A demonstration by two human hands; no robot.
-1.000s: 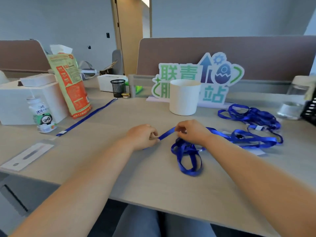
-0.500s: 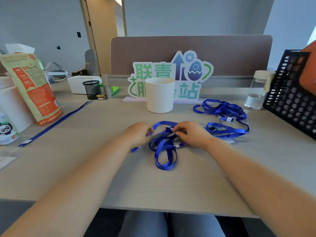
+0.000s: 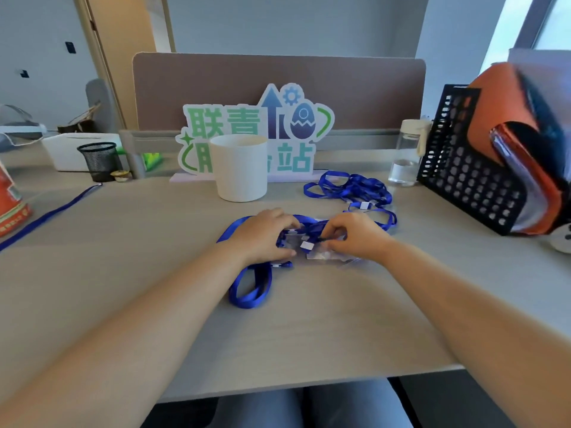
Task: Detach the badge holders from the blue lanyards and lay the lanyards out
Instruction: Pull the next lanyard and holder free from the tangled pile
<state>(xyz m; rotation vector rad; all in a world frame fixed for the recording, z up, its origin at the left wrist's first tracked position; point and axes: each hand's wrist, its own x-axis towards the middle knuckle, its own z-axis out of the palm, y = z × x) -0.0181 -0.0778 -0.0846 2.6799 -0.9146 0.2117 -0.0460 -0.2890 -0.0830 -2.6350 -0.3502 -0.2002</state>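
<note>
Drawn together, left hand (image 3: 265,236) grips lanyard (image 3: 250,291), right hand (image 3: 355,236) pinches badge holder (image 3: 321,256) just beside.

At the middle of the table (image 3: 309,335) my left hand (image 3: 262,236) held a lanyard (image 3: 250,291), my right hand (image 3: 355,237) its badge holder (image 3: 321,255). Behind them stood the cup (image 3: 241,168), then the sign (image 3: 290,131) at the far edge. A lanyard pile (image 3: 349,186) lay right of the cup.

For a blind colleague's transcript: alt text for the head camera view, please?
The left hand grips a tangled blue lanyard and the right hand pinches a clear badge holder on a desk. More lanyards lie piled behind, near a white cup.
</note>
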